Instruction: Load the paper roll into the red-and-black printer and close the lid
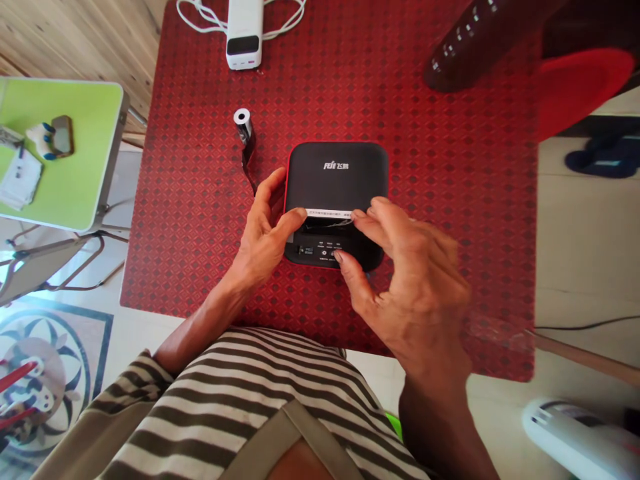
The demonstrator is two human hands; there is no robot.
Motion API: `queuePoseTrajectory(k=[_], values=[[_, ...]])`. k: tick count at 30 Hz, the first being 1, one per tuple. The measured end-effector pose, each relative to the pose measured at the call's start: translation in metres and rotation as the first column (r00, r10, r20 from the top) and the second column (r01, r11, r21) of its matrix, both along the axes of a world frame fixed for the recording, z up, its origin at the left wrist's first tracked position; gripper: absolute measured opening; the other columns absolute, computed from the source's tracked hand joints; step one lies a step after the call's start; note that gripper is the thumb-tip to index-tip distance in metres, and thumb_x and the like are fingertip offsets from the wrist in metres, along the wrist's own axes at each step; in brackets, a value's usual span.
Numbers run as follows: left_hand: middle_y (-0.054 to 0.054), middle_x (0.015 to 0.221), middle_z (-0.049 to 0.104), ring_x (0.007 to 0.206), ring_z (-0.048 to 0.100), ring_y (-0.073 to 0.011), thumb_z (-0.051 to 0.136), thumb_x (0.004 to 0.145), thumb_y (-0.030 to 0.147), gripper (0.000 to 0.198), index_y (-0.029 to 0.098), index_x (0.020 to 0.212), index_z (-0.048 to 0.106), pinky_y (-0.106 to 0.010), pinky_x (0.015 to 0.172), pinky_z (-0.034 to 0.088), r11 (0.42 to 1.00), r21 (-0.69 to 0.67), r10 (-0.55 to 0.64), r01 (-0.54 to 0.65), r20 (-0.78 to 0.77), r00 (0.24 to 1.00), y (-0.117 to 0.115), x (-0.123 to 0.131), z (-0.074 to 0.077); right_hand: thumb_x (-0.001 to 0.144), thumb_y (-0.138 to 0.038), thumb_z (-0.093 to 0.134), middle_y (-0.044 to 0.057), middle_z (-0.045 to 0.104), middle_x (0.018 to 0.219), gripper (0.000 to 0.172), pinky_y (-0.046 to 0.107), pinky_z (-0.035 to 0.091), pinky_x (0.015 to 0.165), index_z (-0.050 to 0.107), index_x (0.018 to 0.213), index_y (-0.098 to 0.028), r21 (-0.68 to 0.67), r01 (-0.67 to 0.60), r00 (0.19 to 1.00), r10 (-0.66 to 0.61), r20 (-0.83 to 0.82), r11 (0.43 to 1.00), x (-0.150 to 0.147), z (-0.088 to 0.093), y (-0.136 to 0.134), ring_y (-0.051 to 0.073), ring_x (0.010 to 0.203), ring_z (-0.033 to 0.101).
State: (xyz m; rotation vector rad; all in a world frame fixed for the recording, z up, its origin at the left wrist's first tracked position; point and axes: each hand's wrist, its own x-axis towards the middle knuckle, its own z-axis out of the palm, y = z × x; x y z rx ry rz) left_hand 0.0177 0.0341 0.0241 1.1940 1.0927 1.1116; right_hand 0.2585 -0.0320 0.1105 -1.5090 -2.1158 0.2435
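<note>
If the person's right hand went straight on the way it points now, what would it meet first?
The right hand would likely meet the black box first, near the right end of its white strip. They may already touch; this one view leaves depth unclear.

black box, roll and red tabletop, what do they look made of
Black box: probably plastic, matte, from its smooth, dull top.
Roll: likely paper, from the white end around a dark hole; its dark outer wrap could be film.
Red tabletop: perhaps vinyl or laminate, from the repeating diamond pattern; the base material is hidden.
</note>
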Motion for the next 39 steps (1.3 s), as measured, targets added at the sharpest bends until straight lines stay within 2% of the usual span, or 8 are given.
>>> queuePoseTrajectory(k=[3, 8, 11, 14, 18, 21, 26, 39], values=[[-0.009, 0.200, 0.066, 0.189, 0.061, -0.0464, 0.093, 0.112, 0.073, 0.088, 0.041, 0.186, 0.058, -0.066, 0.156, 0.055, 1.000, -0.005, 0.017, -0.017, 0.005, 1.000, -0.001, 0.001, 0.000, 0.120, -0.019, 0.079, 0.017, 0.092, 0.163, 0.087, 0.073, 0.066, 0.135, 0.046, 0.200, -0.033, -0.017, 0.023, 1.000, -0.023, 0.000, 1.000, -0.002, 0.000, -0.001, 0.046, 0.153, 0.088], [-0.010, 0.198, 0.069, 0.184, 0.066, -0.0457, 0.093, 0.112, 0.073, 0.087, 0.040, 0.184, 0.060, -0.065, 0.154, 0.058, 0.999, 0.014, 0.029, -0.029, 0.004, 1.000, 0.000, 0.003, -0.002, 0.121, -0.019, 0.079, 0.016, 0.095, 0.157, 0.067, 0.068, 0.069, 0.133, 0.062, 0.185, -0.030, 0.044, 0.005, 1.000, -0.004, -0.020, 0.999, -0.004, -0.005, 0.000, 0.044, 0.145, 0.093], [-0.009, 0.198, 0.069, 0.186, 0.065, -0.0450, 0.091, 0.114, 0.077, 0.086, 0.042, 0.186, 0.059, -0.065, 0.154, 0.057, 0.999, 0.035, 0.034, -0.034, -0.011, 0.999, -0.002, 0.002, -0.007, 0.121, -0.019, 0.080, 0.015, 0.093, 0.161, 0.066, 0.065, 0.072, 0.130, 0.065, 0.184, -0.033, 0.080, 0.001, 0.992, 0.008, -0.123, 0.997, -0.004, -0.013, -0.003, 0.041, 0.147, 0.092], [-0.010, 0.196, 0.071, 0.186, 0.066, -0.0442, 0.085, 0.118, 0.079, 0.081, 0.042, 0.186, 0.062, -0.065, 0.153, 0.058, 0.999, 0.035, 0.025, -0.025, 0.004, 1.000, -0.010, -0.003, -0.010, 0.122, -0.023, 0.080, 0.016, 0.094, 0.157, 0.059, 0.065, 0.076, 0.123, 0.073, 0.180, -0.034, 0.152, 0.122, 0.959, -0.078, -0.271, 0.981, -0.001, -0.020, -0.011, 0.042, 0.146, 0.092], [-0.010, 0.192, 0.075, 0.180, 0.073, -0.0429, 0.084, 0.120, 0.076, 0.076, 0.042, 0.186, 0.064, -0.064, 0.150, 0.061, 0.998, 0.065, -0.005, 0.002, 0.039, 0.999, -0.026, -0.011, -0.009, 0.126, -0.022, 0.075, 0.013, 0.098, 0.143, 0.043, 0.060, 0.081, 0.114, 0.083, 0.166, -0.034, 0.099, 0.292, 0.926, -0.255, -0.279, 0.951, 0.005, -0.028, -0.023, 0.039, 0.129, 0.097], [-0.010, 0.188, 0.079, 0.174, 0.077, -0.0418, 0.086, 0.121, 0.070, 0.074, 0.041, 0.186, 0.065, -0.062, 0.146, 0.064, 0.994, 0.108, -0.015, 0.011, 0.040, 0.999, -0.033, -0.014, -0.007, 0.125, -0.026, 0.080, 0.009, 0.099, 0.139, 0.044, 0.055, 0.082, 0.107, 0.082, 0.168, -0.036, 0.147, 0.265, 0.934, -0.215, -0.286, 0.953, 0.007, -0.041, -0.028, 0.035, 0.121, 0.098], [-0.008, 0.188, 0.079, 0.167, 0.082, -0.0395, 0.089, 0.121, 0.061, 0.068, 0.041, 0.183, 0.070, -0.057, 0.141, 0.068, 0.994, 0.109, 0.015, -0.019, 0.033, 0.999, -0.033, -0.013, -0.005, 0.122, -0.033, 0.088, 0.006, 0.098, 0.140, 0.059, 0.047, 0.080, 0.109, 0.075, 0.180, -0.036, 0.258, 0.255, 0.936, -0.171, -0.308, 0.932, 0.003, -0.060, -0.029, 0.029, 0.121, 0.096], [-0.010, 0.174, 0.086, 0.158, 0.085, -0.0412, 0.089, 0.118, 0.069, 0.065, 0.038, 0.174, 0.075, -0.056, 0.127, 0.075, 0.991, 0.092, 0.098, -0.095, -0.035, 0.995, -0.033, -0.007, 0.008, 0.120, -0.026, 0.085, 0.010, 0.099, 0.134, 0.053, 0.049, 0.083, 0.100, 0.077, 0.173, -0.027, 0.298, 0.289, 0.936, -0.203, -0.288, 0.910, -0.007, -0.056, -0.028, 0.032, 0.109, 0.099]])
